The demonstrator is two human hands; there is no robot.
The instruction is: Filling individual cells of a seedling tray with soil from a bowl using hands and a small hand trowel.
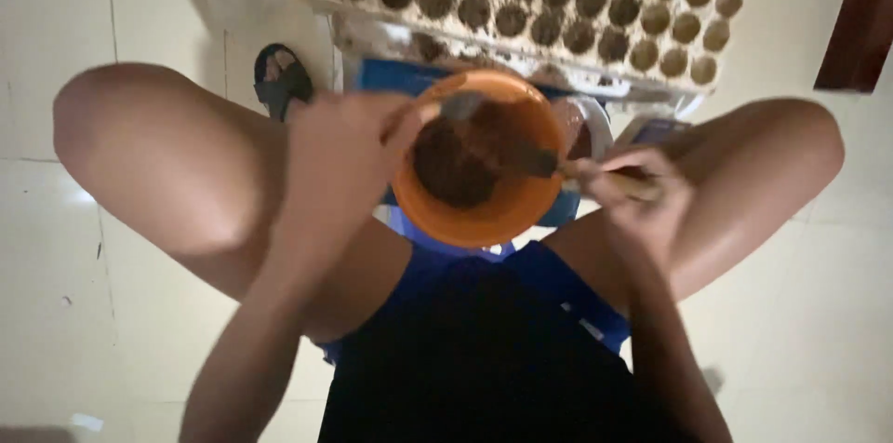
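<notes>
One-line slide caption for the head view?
Left hand steadies an orange bowl of brown soil; right hand works a trowel in it.

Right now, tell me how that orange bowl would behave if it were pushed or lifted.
The orange bowl looks like thin plastic, so probably light and slightly flexible. The dark soil heaped to one side may make it tip that way. The left hand grips its rim, which likely steadies it.
</notes>
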